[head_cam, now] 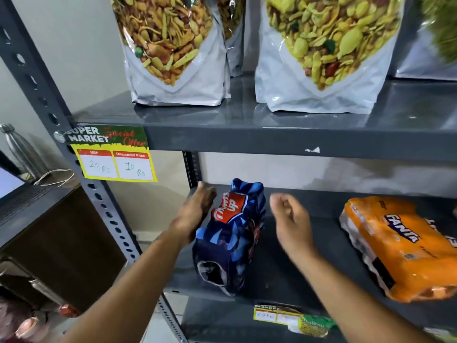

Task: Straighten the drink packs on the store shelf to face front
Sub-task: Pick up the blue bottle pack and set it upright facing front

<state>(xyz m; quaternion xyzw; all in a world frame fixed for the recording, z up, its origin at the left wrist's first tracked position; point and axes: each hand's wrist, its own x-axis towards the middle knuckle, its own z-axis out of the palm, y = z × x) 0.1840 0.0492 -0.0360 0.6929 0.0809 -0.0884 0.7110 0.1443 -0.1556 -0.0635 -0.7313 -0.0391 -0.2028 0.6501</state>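
A blue Thums Up drink pack (231, 233) lies on the grey lower shelf (291, 273), its narrow end toward me and its red label turned sideways. My left hand (195, 214) rests flat against the pack's left side, fingers extended toward the back. My right hand (289, 216) hovers just right of the pack, fingers loosely curled, apart from it and holding nothing. An orange Fanta drink pack (400, 246) lies askew at the right of the same shelf.
The upper shelf (296, 134) holds large snack pouches (173, 48). A price tag (113, 154) hangs on its front edge and another tag (277, 315) on the lower edge. The perforated upright (103, 206) stands left; a steel bottle (19, 149) and a dark counter (49, 231) lie beyond.
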